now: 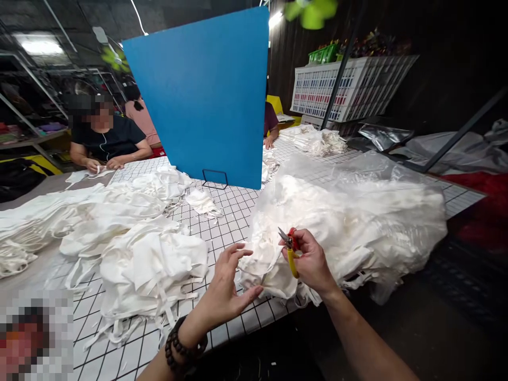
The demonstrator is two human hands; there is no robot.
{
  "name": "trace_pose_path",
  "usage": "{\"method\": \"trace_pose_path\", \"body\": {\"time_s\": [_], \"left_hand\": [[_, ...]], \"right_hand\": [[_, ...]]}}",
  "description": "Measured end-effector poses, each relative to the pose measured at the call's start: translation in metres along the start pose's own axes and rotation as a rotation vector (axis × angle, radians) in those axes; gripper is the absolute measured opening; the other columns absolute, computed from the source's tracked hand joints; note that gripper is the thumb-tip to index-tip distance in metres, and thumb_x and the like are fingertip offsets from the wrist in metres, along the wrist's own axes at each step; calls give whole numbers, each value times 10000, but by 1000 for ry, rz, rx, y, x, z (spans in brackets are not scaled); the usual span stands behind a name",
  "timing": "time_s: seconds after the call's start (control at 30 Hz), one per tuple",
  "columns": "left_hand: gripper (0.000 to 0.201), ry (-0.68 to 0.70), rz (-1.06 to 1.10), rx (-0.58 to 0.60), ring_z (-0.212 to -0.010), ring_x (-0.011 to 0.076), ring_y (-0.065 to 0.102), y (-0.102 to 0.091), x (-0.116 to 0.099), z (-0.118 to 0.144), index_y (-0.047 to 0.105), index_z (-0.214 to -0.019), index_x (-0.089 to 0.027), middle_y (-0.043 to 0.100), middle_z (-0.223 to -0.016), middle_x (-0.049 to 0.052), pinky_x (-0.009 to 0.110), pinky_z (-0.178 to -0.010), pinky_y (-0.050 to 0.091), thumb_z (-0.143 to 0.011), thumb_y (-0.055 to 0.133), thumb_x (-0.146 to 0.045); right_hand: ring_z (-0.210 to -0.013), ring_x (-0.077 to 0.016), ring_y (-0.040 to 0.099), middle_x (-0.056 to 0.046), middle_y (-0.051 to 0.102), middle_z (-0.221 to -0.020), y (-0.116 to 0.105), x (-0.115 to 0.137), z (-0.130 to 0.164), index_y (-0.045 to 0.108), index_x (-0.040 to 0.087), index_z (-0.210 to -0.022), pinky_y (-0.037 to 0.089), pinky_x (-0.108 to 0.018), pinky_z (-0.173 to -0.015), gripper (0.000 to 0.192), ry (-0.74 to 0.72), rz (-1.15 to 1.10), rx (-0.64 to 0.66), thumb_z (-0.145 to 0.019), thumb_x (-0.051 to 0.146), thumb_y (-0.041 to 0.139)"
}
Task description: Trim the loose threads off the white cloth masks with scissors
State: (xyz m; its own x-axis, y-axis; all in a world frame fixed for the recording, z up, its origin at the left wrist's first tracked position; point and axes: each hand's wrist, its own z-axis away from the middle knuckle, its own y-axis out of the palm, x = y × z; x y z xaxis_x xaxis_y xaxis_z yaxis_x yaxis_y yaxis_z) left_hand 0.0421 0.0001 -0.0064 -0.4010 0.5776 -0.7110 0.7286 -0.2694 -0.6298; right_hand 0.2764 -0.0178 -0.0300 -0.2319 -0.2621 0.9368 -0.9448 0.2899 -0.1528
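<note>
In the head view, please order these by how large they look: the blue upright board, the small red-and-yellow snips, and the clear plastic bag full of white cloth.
1. Blue upright board and clear plastic bag full of white cloth: similar; the bag is nearer, so unsure.
2. Small red-and-yellow snips in the right hand: clearly smallest.

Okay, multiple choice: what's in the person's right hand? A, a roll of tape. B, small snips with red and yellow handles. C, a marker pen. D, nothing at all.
B: the right hand is closed around small snips with red and yellow handles, blades pointing up and left, above the white cloth pile. The left hand is open and holds nothing.
</note>
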Motion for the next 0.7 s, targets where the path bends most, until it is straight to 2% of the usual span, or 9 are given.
{"method": "trace_pose_path", "body": {"time_s": [0.07, 0.17, 0.23, 0.3, 0.37, 0.47, 0.57, 0.63, 0.7], "left_hand": [[511, -84, 240, 98, -1223, 277, 461, -3, -9, -4, 512, -1275, -222, 519, -1305, 133, 443, -1045, 364, -818, 685, -373], [332, -251, 671, 203, -976, 214, 597, 0, -9, -9, 615, -1072, -162, 656, -1042, 102, 366, -907, 448, -867, 624, -423], [338, -319, 967, 242, -874, 187, 624, -1, -2, -10, 628, -995, -139, 674, -895, 76, 321, -835, 460, -869, 618, -452], [388, -362, 1222, 224, -833, 180, 643, -6, 5, -8, 634, -991, -132, 664, -811, 55, 317, -824, 464, -876, 588, -500], [373, -390, 1379, 163, -781, 168, 655, -17, 10, -4, 639, -966, -134, 645, -759, 34, 325, -823, 479, -889, 573, -493], [227, -362, 1316, 53, -647, 119, 634, -41, 15, 0, 630, -874, -139, 628, -687, 6, 261, -710, 501, -870, 648, -365], [194, -334, 1004, -106, -580, 91, 596, -65, 19, 0, 629, -856, -140, 647, -712, 8, 199, -568, 483, -833, 698, -321], [224, -369, 772, -185, -569, 92, 589, -74, 22, 1, 644, -875, -137, 653, -746, 16, 201, -532, 498, -822, 702, -347], [264, -414, 570, -206, -557, 101, 588, -75, 26, 4, 666, -910, -138, 652, -749, 21, 212, -502, 516, -825, 684, -387]], "right_hand": [[-760, -149, 590, 17, 590, -837, 10, 15, -2, 510, 250, -976, 480, -249, -668, 318, -40, -77, 74, -723, 132, 662], [-763, -146, 579, 8, 599, -898, 25, 33, -5, 523, 257, -976, 481, -248, -649, 376, -99, -162, 167, -688, 93, 699], [-774, -145, 575, 4, 600, -929, 36, 40, -10, 522, 258, -966, 483, -249, -654, 386, -129, -196, 197, -677, 72, 699], [-766, -138, 574, 8, 593, -920, 50, 46, -18, 518, 258, -962, 482, -247, -658, 374, -153, -237, 241, -688, 64, 682], [-744, -130, 571, 13, 584, -899, 67, 52, -30, 513, 257, -972, 478, -242, -647, 364, -181, -286, 300, -700, 68, 664], [-710, -119, 559, 12, 584, -897, 95, 65, -49, 504, 251, -984, 466, -228, -617, 368, -231, -320, 360, -697, 81, 661], [-678, -110, 543, 15, 590, -886, 112, 74, -65, 509, 240, -963, 443, -212, -577, 333, -238, -244, 379, -703, 108, 671], [-665, -112, 542, 12, 606, -874, 110, 71, -70, 515, 232, -947, 429, -212, -555, 282, -182, -138, 426, -728, 159, 679], [-661, -120, 548, -3, 632, -902, 99, 62, -71, 520, 225, -921, 425, -221, -545, 252, -86, -14, 497, -742, 234, 697]]}}
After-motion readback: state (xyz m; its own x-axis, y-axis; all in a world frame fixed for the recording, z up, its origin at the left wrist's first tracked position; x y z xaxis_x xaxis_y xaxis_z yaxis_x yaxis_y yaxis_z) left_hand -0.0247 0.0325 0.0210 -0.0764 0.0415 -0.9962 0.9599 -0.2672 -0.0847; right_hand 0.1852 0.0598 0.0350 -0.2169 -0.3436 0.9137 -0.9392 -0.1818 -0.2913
